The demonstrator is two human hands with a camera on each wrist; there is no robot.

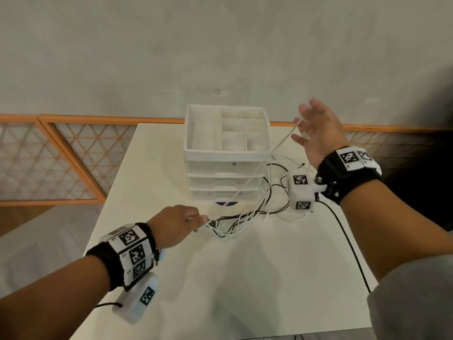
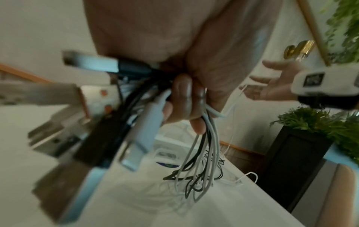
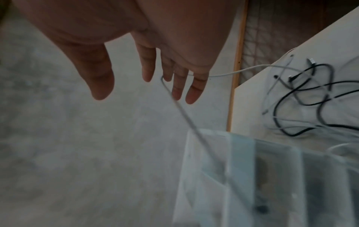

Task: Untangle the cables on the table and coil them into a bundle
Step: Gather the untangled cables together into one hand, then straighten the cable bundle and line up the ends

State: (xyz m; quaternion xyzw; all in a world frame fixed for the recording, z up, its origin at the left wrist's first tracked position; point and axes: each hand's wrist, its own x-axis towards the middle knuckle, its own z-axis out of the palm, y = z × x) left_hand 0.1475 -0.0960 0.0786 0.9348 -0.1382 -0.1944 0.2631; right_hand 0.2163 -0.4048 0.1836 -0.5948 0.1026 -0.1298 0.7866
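Overhead, one white cable (image 1: pixel 264 163) slanting taut from fisted left hand (image 1: pixel 175 223), clutching cables (image 1: pixel 245 214), up over spread-fingered right hand (image 1: pixel 318 133).

Soft, even light; wrist views blurred; edges warped.

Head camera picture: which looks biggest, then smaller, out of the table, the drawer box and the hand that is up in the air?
1. table
2. drawer box
3. right hand, raised nearer the camera, so it looks bigger than it really is.

L hand (image 1: pixel 177 223) low, fingers (image 2: pixel 182 98) curled tight; R hand (image 1: pixel 318 133) raised, fingers (image 3: pixel 176 86) splayed.
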